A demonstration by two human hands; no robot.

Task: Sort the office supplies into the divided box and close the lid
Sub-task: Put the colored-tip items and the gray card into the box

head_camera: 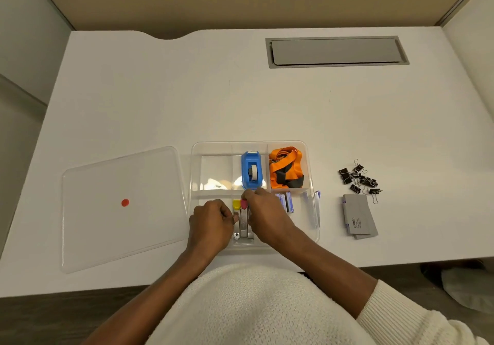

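While both hands are working in the near middle compartment of the divided box (196, 173), the right hand (263, 212) is pinching the pink-tipped stapler (243, 219) and the left hand (211, 220) is curling its fingers beside a yellow-tipped one (236, 205) — tape dispenser (251, 169) and orange lanyard (286, 168) sitting behind. Lid (117, 205) is lying off to the left; binder clips (359, 180) and grey card packs (358, 216) are waiting right of the box.
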